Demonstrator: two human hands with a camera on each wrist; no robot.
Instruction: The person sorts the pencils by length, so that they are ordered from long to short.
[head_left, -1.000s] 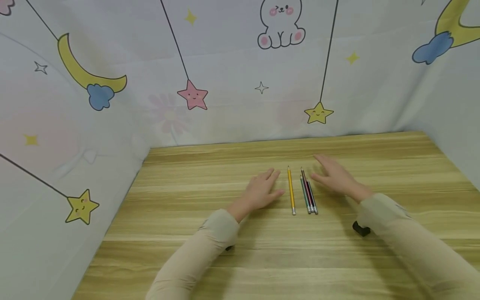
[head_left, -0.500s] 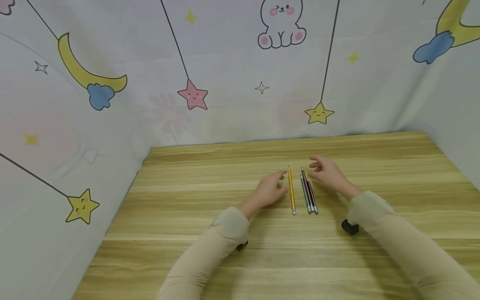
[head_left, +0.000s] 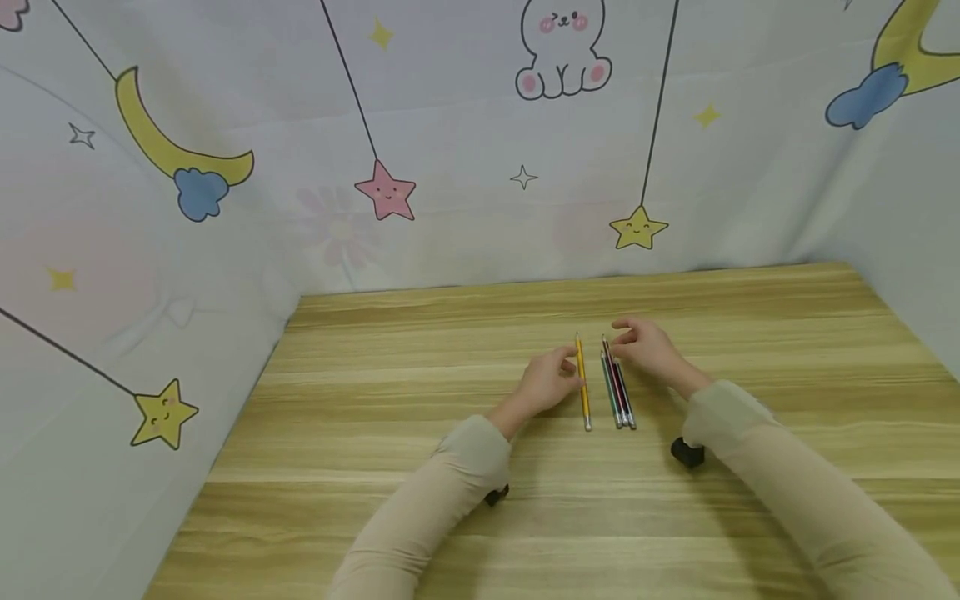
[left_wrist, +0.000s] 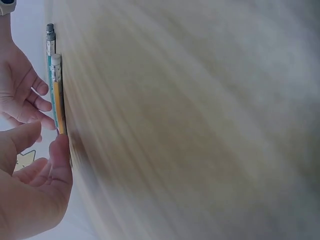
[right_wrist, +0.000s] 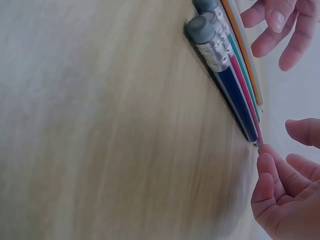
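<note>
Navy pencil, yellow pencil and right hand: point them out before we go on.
Navy pencil (right_wrist: 230, 87): right wrist view, on the dark shaft.
Yellow pencil (left_wrist: 59, 102): left wrist view, on the yellow shaft.
Right hand (head_left: 652, 349): head view, on the back of the hand.

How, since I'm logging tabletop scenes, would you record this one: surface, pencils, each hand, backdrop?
Surface: wood-grain table
Lying alone: yellow pencil, left of the others
Lying together, left to right: green pencil, red pencil, dark blue pencil
Left hand: at the yellow pencil; touching unclear
Right hand: near the red pencil's tip; touching unclear
Backdrop: white printed cloth
</note>
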